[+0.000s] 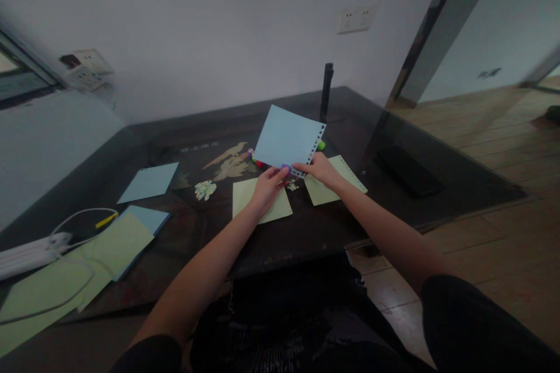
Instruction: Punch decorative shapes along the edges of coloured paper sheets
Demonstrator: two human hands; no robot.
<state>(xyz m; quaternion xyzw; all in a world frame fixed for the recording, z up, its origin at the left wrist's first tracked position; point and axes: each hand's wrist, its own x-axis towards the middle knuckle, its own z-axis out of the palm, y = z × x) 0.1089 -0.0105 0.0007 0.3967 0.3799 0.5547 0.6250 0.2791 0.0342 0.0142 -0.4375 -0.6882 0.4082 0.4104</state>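
A light blue paper sheet with a row of punched holes along its right edge is held up above the dark table. My right hand pinches the sheet's lower right corner. My left hand grips a small purple hole punch at the sheet's lower edge. Under my hands lie two pale green sheets, one below my left hand and one with punched holes below my right hand. Small paper cut-outs lie in a little heap to the left.
More blue and green sheets lie at the table's left, with a white power strip and cable. Small colourful punches sit behind the held sheet. A black post stands at the back, a dark phone lies right.
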